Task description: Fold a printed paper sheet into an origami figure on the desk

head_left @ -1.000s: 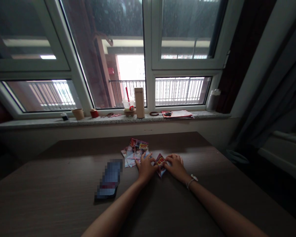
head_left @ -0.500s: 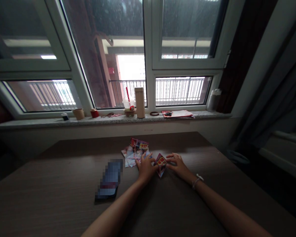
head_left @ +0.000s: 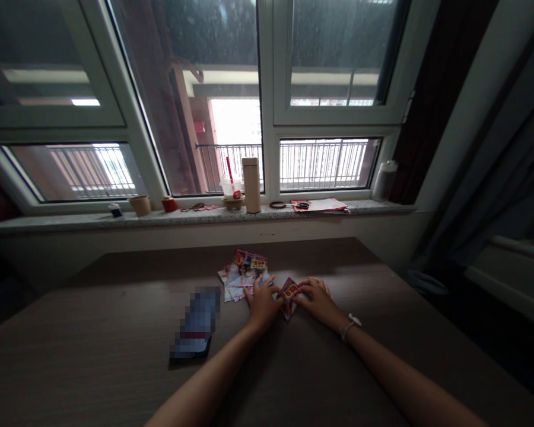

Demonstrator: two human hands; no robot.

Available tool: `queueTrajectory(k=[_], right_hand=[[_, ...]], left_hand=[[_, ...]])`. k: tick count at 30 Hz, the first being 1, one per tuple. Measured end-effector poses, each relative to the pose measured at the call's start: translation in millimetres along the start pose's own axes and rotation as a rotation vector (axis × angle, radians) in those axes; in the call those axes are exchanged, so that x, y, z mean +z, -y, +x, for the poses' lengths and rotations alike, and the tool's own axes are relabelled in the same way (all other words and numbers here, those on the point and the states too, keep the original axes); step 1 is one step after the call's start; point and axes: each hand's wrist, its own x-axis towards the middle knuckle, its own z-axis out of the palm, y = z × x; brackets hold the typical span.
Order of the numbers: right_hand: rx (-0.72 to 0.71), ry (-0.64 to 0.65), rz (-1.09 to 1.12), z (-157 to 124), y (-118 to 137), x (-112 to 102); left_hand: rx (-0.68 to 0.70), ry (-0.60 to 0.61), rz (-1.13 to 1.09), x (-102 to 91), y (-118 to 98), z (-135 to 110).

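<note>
A small diamond-shaped piece of folded paper (head_left: 289,292), printed in purple and red with yellow-edged numerals, is on the table in front of me. My left hand (head_left: 263,303) pinches its left edge. From the other side, my right hand (head_left: 319,300) has its thumb and fingertips closed on the right edge; a bracelet circles that wrist. Just beyond my left fingers lies a loose pile of colourful printed paper sheets (head_left: 244,273), partly covered by the hand.
A phone (head_left: 196,323), its screen blurred out, lies left of my left forearm. On the windowsill stand a beige thermos (head_left: 251,187), a drink cup with a red straw (head_left: 230,187), a paper cup (head_left: 140,205), scissors (head_left: 301,205) and a bottle (head_left: 385,181).
My right hand has shifted slightly left, and its fingertips now close on the folded paper's right edge. The left hand keeps its place at the left edge.
</note>
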Motion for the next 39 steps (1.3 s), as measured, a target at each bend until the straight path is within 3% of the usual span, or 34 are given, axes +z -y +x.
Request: queueTrajectory(k=[19,31,39], right_hand=[[0.061,-0.025,-0.097,-4,15,-2],[0.011,0.035,0.022,-2,-7,-6],[0.036,-0.020,-0.001,-3,-3,-5]], left_hand=[[0.009,0.225,0.120,-18.6,2,-14],[0.005,0.224,0.104,-15.5,5,-13],[0.002,0.223,0.112,-17.2,2,-14]])
